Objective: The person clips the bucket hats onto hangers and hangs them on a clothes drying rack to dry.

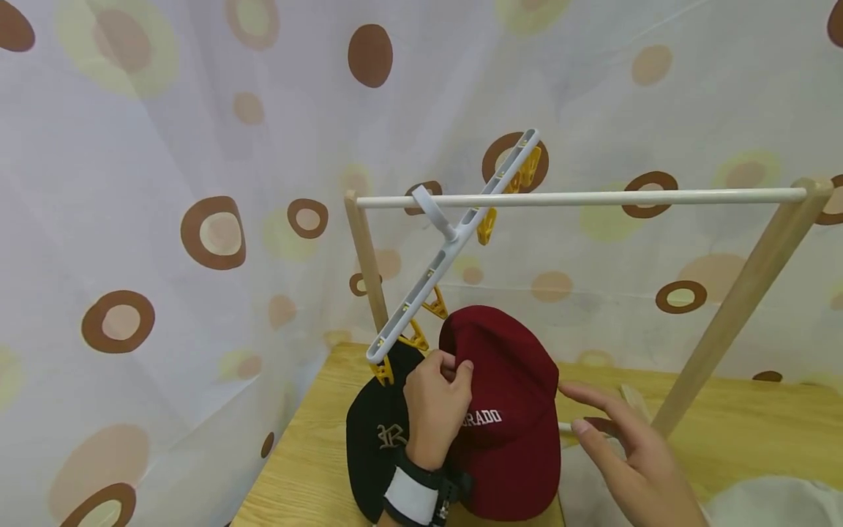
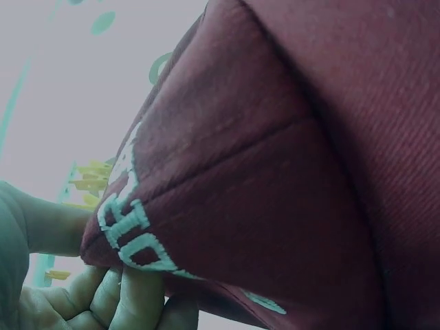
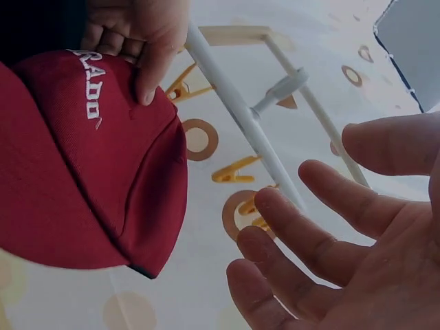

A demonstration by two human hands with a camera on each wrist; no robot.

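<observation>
Risk here lies in the tilted clip hanger (image 1: pixel 454 245), hung crooked on the white rail (image 1: pixel 579 197) of the wooden rack, its low end dipping toward the caps. The left hand (image 1: pixel 437 410) pinches the crown of the red cap (image 1: pixel 510 424), held above the table's back edge, against the black cap (image 1: pixel 372 439) pegged at the hanger's low end. The right hand (image 1: pixel 626 450) hovers spread and empty just beside the red cap. A one-handed pinch could slip, and extra weight may tip the hanger further or unhook it
</observation>
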